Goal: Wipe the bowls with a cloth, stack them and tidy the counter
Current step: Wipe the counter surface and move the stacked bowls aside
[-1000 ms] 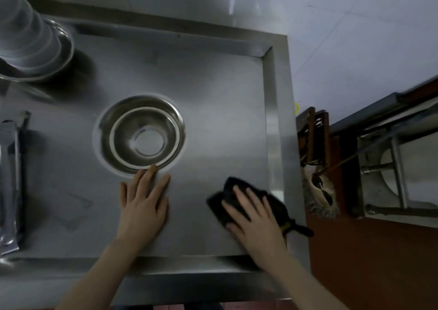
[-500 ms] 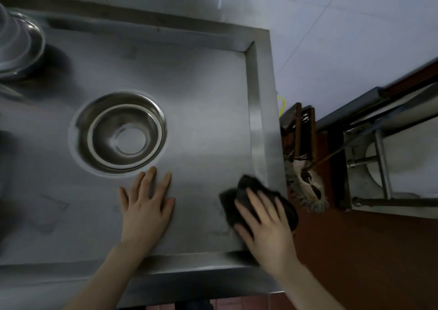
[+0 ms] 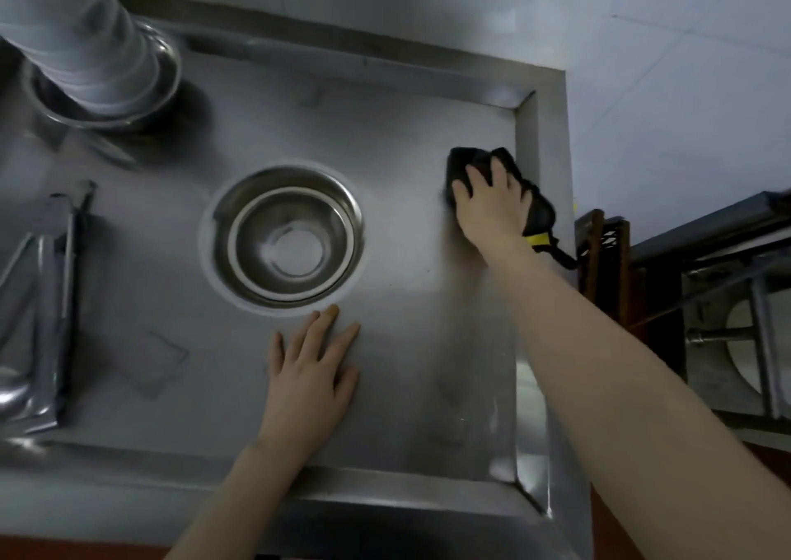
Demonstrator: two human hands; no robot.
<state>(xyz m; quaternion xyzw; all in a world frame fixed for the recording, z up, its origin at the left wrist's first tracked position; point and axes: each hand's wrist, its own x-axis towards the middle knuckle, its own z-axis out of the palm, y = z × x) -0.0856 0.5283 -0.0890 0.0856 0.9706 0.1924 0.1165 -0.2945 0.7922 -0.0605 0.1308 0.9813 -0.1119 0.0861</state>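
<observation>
My right hand (image 3: 490, 204) presses a black cloth (image 3: 537, 213) with a yellow tag flat onto the steel counter (image 3: 428, 345), far right, close to the raised rim. My left hand (image 3: 310, 382) lies flat with spread fingers on the counter, just in front of the round recessed steel bowl (image 3: 286, 238) in the middle. A tall stack of pale bowls (image 3: 81, 33) stands in a steel bowl (image 3: 165, 84) at the back left; its top runs out of view.
A shiny folded metal piece (image 3: 38, 315) lies at the left edge. The counter's raised rim (image 3: 541, 303) borders the right side. Beyond it stand a brown wooden item (image 3: 599, 255) and a metal frame (image 3: 736, 303) on a red-brown floor.
My right hand has slid the cloth away from me, from the front right of the counter to the back right near the rim. My left hand has stayed flat in place.
</observation>
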